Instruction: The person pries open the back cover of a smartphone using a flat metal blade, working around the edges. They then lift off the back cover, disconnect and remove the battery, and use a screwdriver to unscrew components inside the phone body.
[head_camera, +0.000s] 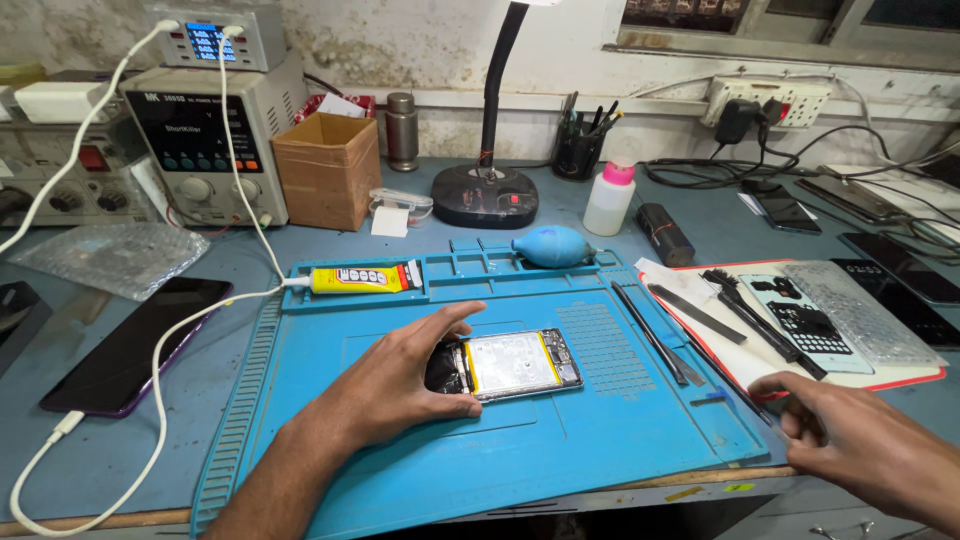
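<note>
An opened phone (520, 363), its back off and its white battery showing, lies flat in the middle of the blue work mat (600, 440). My left hand (400, 385) grips the phone's left end, thumb on the near edge and fingers on the far edge. My right hand (850, 440) rests at the mat's right edge, fingertips on a red-edged pad (900, 380) by thin dark tools (660, 345). Whether it pinches anything is hidden.
A yellow glue tube (362, 279) and a blue air blower (555, 246) sit at the mat's far edge. A dark phone (135, 345) on a white cable lies left. Power supply (205, 140), cardboard box (328, 168), lamp base (485, 195) and white bottle (610, 198) stand behind.
</note>
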